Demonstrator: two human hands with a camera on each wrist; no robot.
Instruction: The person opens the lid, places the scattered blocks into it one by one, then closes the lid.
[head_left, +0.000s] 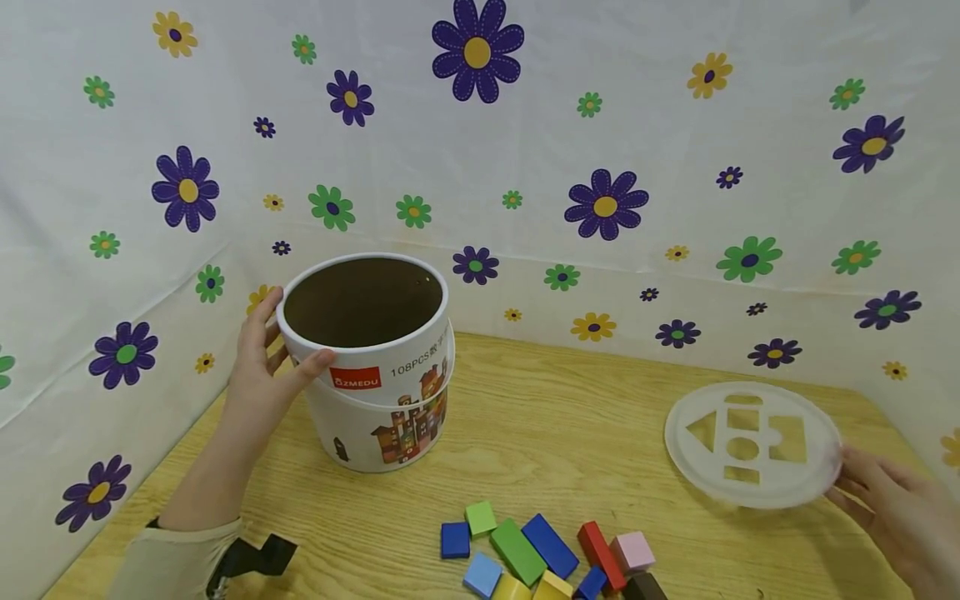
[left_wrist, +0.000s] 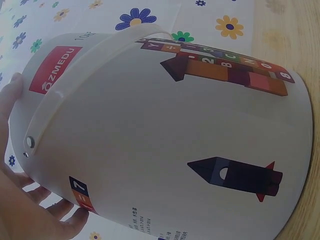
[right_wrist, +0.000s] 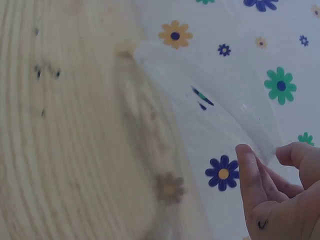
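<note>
Head view: the left hand (head_left: 262, 375) grips a white cylindrical bucket (head_left: 348, 433) at its upper left side, thumb on the front just below the rim, fingers bent around the side. The right hand (head_left: 892, 508) pinches the edge of a translucent white round plastic lid (head_left: 780, 481) between thumb and fingers, holding it tilted at the table's right; whether its far edge touches the wood cannot be told.

The bucket stands on the light wood-grain table (head_left: 555, 433), its white plastic handle (head_left: 420, 404) hanging across the front. A red rectangular label (head_left: 356, 379) reads "OZMEDU", the first letter stylised; beside it runs "108PCS", followed by characters that curve out of sight. In the left wrist view, a small printed tile (left_wrist: 82, 194) shows a 7, and single letters and digits mark the printed building; the fine print below is mostly too small to read. The bucket's floor is hidden in shadow.

Nearer the person lie coloured rectangular blocks (head_left: 517, 552), several cut off by the lower edge. Behind hangs a white flower-patterned cloth (head_left: 525, 142). The right wrist view shows the lid nearly edge-on and blurred.
</note>
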